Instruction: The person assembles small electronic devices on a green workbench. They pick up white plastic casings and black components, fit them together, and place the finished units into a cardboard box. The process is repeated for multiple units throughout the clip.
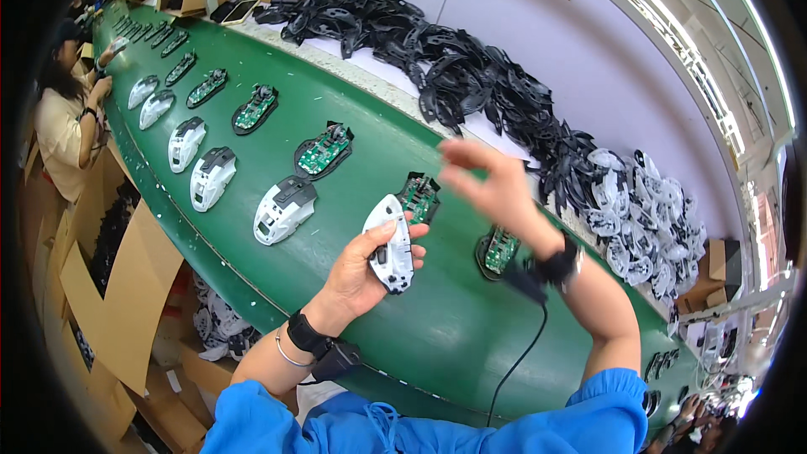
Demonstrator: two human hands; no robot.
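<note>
1. A green bench [437,328] is stretching toward ten o'clock.
2. Black shells [479,67] are lying heaped at one o'clock, perhaps for easy reach.
3. The right hand [496,185] is hovering at three o'clock, blurred, fingers apart, seemingly empty.
4. The left hand [357,273], seven o'clock, is clamping a white shell [391,244] at six, thumb opposing fingers, likely for steadiness.

This is a factory assembly line: circuit boards [326,151] dot a long green work surface [454,315], black parts [471,67] lie heaped at upper centre, cardboard boxes [126,282] crowd the lower left.
</note>
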